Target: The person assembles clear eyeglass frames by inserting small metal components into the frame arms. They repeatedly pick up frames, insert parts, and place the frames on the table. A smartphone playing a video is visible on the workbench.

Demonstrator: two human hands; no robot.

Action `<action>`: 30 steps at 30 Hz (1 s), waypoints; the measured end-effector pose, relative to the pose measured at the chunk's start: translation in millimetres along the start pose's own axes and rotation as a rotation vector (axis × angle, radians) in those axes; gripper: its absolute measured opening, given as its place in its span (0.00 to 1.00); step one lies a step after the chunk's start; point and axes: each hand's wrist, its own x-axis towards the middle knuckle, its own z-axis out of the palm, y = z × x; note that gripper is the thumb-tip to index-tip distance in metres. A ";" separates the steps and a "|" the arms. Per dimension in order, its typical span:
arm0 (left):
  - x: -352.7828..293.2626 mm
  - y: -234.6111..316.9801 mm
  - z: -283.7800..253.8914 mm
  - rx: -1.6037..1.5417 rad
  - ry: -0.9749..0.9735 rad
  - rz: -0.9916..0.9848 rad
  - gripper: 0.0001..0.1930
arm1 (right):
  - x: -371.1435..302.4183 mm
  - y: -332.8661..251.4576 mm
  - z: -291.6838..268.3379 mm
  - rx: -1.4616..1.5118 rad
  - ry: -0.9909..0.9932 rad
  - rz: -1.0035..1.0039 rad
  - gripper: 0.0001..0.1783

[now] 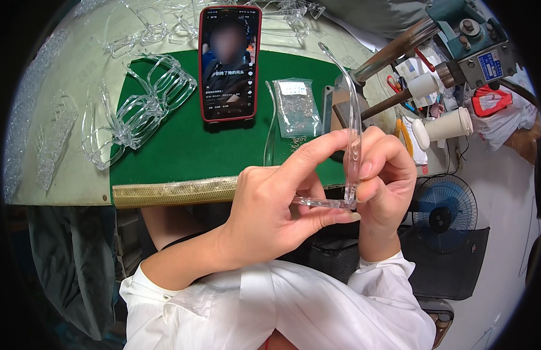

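Note:
Above my lap, at the table's front edge, both hands hold a clear plastic eyeglass frame. My left hand (270, 198) grips the frame's front, thumb underneath and index finger reaching to the long clear temple (353, 111). My right hand (390, 175) pinches the hinge corner between thumb and fingers. The temple points up and away, its curved tip over the table. Another clear temple (270, 131) extends upward just beyond my left hand. My fingers cover much of the front. Past the hands, a small pile of metal bits (296, 143) lies beside a clear zip bag (298, 111) of small parts.
A phone (228, 64) with a red case stands on the green mat (183, 151). Stacked clear frames (145, 111) sit left of it, others at the back. A metal bench press (393, 52) stands at right, near a lidded cup (451, 124) and a fan (444, 213).

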 end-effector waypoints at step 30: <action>1.7 6.9 0.6 -0.398 -0.067 -0.138 0.39 | 4.3 5.5 1.9 -0.159 0.032 -0.175 0.14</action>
